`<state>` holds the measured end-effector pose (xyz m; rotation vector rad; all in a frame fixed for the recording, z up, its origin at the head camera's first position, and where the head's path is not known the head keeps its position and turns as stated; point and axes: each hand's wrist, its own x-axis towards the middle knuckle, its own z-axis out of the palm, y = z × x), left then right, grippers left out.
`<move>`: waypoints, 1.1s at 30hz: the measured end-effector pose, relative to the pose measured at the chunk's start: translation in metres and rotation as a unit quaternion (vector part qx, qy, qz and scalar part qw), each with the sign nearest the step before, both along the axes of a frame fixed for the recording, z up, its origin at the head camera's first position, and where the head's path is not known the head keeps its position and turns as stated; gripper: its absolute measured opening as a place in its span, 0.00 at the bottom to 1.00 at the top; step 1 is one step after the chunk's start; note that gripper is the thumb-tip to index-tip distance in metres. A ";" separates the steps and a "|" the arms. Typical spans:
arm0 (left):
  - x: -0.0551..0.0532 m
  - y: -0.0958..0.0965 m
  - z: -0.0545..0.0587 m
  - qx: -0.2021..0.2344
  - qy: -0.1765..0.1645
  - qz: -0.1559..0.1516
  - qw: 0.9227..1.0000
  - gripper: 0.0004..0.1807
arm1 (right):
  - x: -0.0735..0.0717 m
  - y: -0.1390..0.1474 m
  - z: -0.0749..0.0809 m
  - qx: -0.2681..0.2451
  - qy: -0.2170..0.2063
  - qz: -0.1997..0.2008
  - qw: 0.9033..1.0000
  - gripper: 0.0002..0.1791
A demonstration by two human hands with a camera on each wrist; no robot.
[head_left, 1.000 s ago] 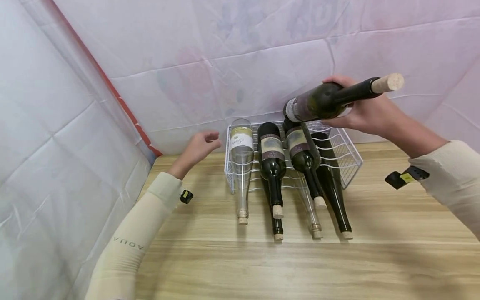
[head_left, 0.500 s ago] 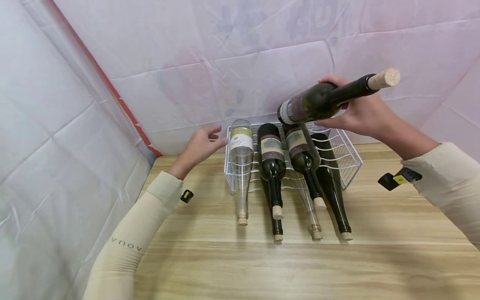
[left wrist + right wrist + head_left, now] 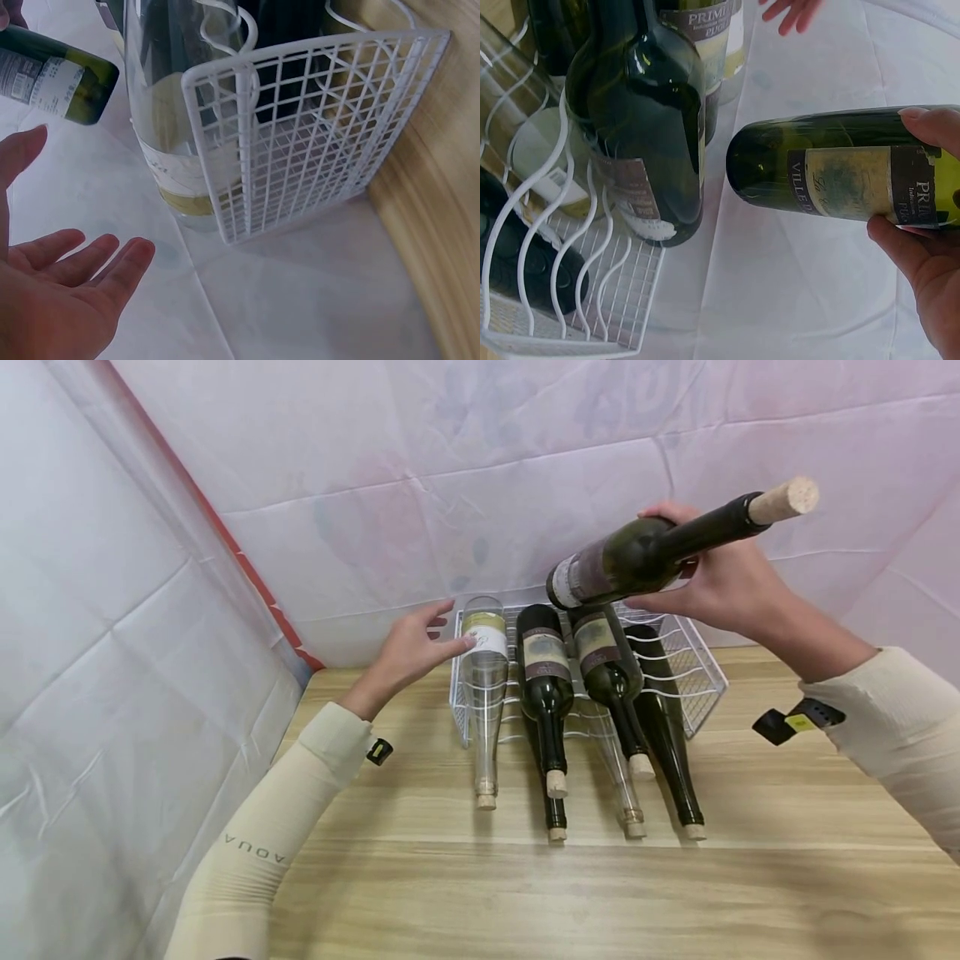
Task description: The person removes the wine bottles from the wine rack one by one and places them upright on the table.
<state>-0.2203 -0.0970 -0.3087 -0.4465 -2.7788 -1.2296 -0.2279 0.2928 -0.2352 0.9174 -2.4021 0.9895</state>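
My right hand [image 3: 738, 589] grips a dark green wine bottle [image 3: 637, 560] by its body, above the back of the white wire rack [image 3: 703, 681]. This bottle is tilted, its corked neck pointing up and right; the right wrist view shows its cream and brown label [image 3: 851, 184]. My left hand [image 3: 408, 652] is held with fingers spread at the rack's left end, beside a clear bottle [image 3: 486, 681] with a white and yellow label. In the left wrist view that hand [image 3: 67, 292] is apart from the clear bottle and holds nothing.
Two dark labelled bottles [image 3: 546, 672] [image 3: 603, 660] lie on the rack's upper level. Below them are dark bottles [image 3: 671, 752] and a clear one [image 3: 621, 777], all corked, necks toward me. White cloth [image 3: 525, 468] hangs behind the wooden table [image 3: 600, 902].
My right hand has moved the held bottle a little left, its base now nearer the middle of the rack. My left hand has moved right toward the clear bottle, its fingers spreading.
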 end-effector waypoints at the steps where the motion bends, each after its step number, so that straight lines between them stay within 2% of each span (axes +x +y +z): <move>1: 0.001 0.001 0.001 0.001 0.003 -0.003 1.000 0.47 | 0.001 -0.001 0.000 -0.005 -0.004 0.000 1.000 0.50; 8: 0.005 0.011 0.006 0.000 0.035 -0.020 0.999 0.50 | 0.006 -0.008 0.001 -0.015 -0.018 -0.016 1.000 0.49; 14: 0.008 0.021 0.009 0.005 0.072 -0.035 0.997 0.54 | 0.009 -0.014 0.003 -0.017 -0.013 -0.018 1.000 0.48; 19: 0.011 0.029 0.013 -0.009 0.108 -0.046 0.993 0.55 | 0.010 -0.018 0.003 -0.022 -0.009 -0.029 0.999 0.47; 26: 0.015 0.041 0.017 -0.030 0.157 -0.057 0.986 0.56 | 0.013 -0.023 0.003 -0.046 -0.028 -0.030 0.998 0.48; 30: 0.016 0.049 0.018 -0.022 0.159 -0.058 0.985 0.56 | 0.014 -0.026 0.003 -0.059 -0.035 -0.024 0.997 0.48; 33: 0.018 0.054 0.020 -0.024 0.161 -0.065 0.984 0.56 | 0.015 -0.030 0.002 -0.076 -0.036 -0.004 0.996 0.45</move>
